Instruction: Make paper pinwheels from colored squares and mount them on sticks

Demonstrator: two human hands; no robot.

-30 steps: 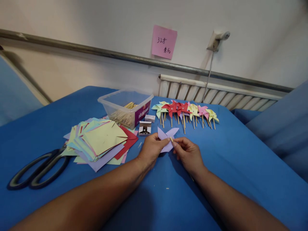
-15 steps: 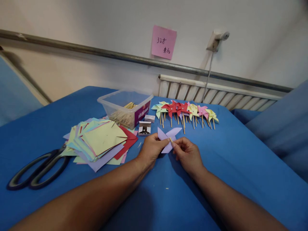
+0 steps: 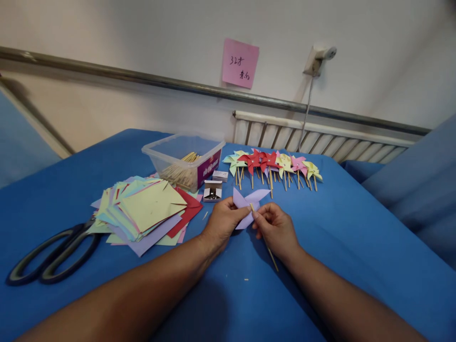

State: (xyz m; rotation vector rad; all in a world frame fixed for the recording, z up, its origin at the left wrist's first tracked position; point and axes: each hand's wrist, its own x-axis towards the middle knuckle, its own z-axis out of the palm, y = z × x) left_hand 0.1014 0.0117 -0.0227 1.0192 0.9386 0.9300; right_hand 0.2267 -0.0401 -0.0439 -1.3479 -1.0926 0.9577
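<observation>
My left hand (image 3: 224, 219) is closed on a purple paper pinwheel (image 3: 257, 195), its thumb lying across the paper near the middle. Between the thumb and fingers of my right hand (image 3: 276, 228) is a thin wooden stick (image 3: 272, 259). The stick's upper end lies against the centre of the pinwheel, and its lower end slants down past my right palm. Whether the stick is fixed to the paper I cannot tell. Just beyond my left hand stands a small open box (image 3: 213, 191) of shiny metal pins.
Left of my hands lies a pile of coloured paper squares (image 3: 151, 209), with scissors (image 3: 53, 256) beside it. A clear plastic tub (image 3: 167, 161) holds wooden sticks. Several finished pinwheels (image 3: 269, 161) line the back of the blue-covered table (image 3: 356, 266). A closed little box (image 3: 220, 176) sits near the tub.
My right hand has tilted a little, and the stick's long lower part now shows below it. The pinwheel stays in my left hand, and the view has shifted slightly.
</observation>
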